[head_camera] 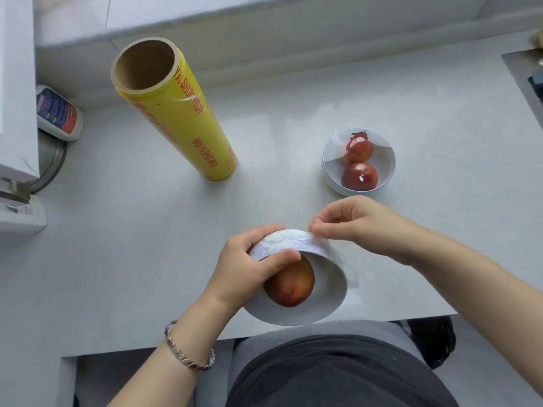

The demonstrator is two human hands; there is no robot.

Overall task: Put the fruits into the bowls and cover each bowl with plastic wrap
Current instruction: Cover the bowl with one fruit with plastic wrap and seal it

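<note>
Near bowl [311,298] tilted, fruit [291,282] inside | left hand [249,262] grips it | right hand [352,221] fingers pinch plastic wrap [293,240]

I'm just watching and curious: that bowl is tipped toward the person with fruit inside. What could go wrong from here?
1. The near bowl is tilted with its mouth facing the person, past the counter edge; the fruit could roll out if the wrap isn't sealed.
2. The right hand only pinches the wrap, so it might tear or slip free.
</note>
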